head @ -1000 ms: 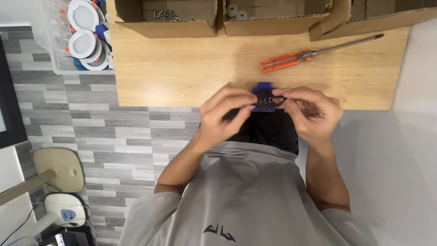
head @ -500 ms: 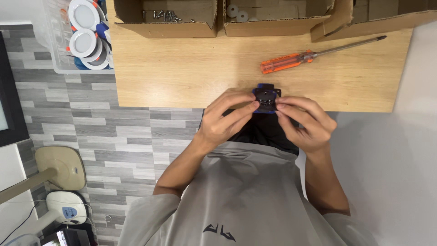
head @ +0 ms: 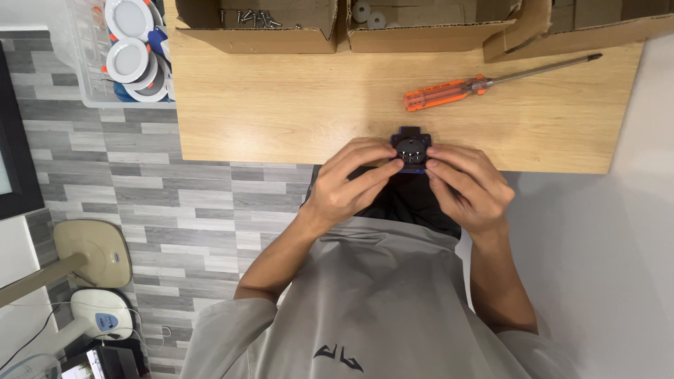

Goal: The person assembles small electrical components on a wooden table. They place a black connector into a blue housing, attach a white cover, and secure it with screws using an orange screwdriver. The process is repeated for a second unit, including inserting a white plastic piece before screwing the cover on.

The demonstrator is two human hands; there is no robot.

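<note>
1. The step in hand looks like fitting or adjusting a small dark round part with a blue base (head: 411,149), held at the near edge of the wooden counter (head: 295,105), directly in front of the person's body.
2. The left hand (head: 351,186) is closed on the part from its left side, fingertips pinching its lower left edge, with the wrist bent and the forearm running down toward the grey shirt.
3. The right hand (head: 467,189) grips the part from its right side, fingers curled and their tips pressed against its edge; the two hands nearly meet beneath it.
4. The part's round face points up at the camera and shows small metal contacts; finer detail is too small to tell.
5. Judged from the grip, the next move calls for a steady two-handed hold and fine fingertip pressure, keeping the part level over the counter's edge so it does not slip.
6. An orange-handled screwdriver (head: 491,84) lies untouched on the counter, well apart from both hands, its tip pointing right.
7. Open cardboard boxes (head: 253,31) line the far edge, one holding screws (head: 253,15); a clear bin of white round fittings (head: 130,56) sits to the left.
</note>
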